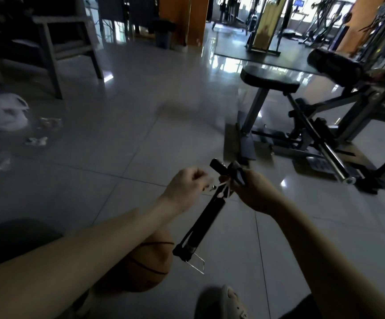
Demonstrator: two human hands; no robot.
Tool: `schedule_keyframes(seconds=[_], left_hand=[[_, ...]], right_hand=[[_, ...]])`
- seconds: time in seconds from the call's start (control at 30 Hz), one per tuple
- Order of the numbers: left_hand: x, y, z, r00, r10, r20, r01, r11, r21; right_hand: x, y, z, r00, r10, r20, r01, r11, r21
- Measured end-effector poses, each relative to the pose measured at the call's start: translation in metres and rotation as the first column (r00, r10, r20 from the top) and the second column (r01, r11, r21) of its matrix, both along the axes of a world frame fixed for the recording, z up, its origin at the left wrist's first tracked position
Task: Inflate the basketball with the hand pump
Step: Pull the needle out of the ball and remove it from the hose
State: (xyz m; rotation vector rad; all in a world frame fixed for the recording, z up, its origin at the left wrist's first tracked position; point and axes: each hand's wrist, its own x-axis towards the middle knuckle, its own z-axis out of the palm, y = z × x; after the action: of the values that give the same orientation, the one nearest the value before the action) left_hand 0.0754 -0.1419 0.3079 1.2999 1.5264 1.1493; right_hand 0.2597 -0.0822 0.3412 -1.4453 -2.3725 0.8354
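Head view: the right hand (253, 192) is gripping the hand pump (202, 224) at its upper end, while the left hand (185, 187) is pinching a small fitting (214, 187) just beside it. The pump's long axis is slanting down-left, its foot end hanging near the basketball (147, 270). The basketball is resting on the floor (117, 157) beneath the left forearm, the nearer arm.

Left hand (187, 185); right hand (253, 192); fingers (198, 175) curled
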Motion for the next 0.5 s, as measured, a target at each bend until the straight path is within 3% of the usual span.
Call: schedule_keyframes(seconds=[0.1,0.17,0.23,0.33,0.5], left_hand=[[0.000,-0.019,-0.019,0.945,-0.203,-0.257,0.202,0.979,-0.029],[0.003,-0.023,-0.025,0.901,-0.133,-0.413,0.203,0.971,0.130],[0.003,-0.018,-0.026,0.886,-0.049,-0.461,0.173,0.957,0.231],[0.003,-0.011,-0.032,0.939,-0.135,-0.317,0.181,0.976,0.120],[0.001,-0.006,-0.047,0.983,-0.183,-0.032,0.182,0.983,-0.040]], right_hand=[[0.003,0.004,0.013,0.994,-0.083,-0.066,0.084,0.996,0.017],[0.001,0.004,0.018,0.983,-0.114,-0.145,0.103,0.991,-0.086],[-0.002,0.002,0.022,0.944,-0.195,-0.268,0.128,0.960,-0.248],[-0.004,0.000,0.020,0.888,-0.316,-0.333,0.169,0.900,-0.403],[-0.011,0.010,0.001,0.863,-0.420,-0.281,0.233,0.824,-0.517]])
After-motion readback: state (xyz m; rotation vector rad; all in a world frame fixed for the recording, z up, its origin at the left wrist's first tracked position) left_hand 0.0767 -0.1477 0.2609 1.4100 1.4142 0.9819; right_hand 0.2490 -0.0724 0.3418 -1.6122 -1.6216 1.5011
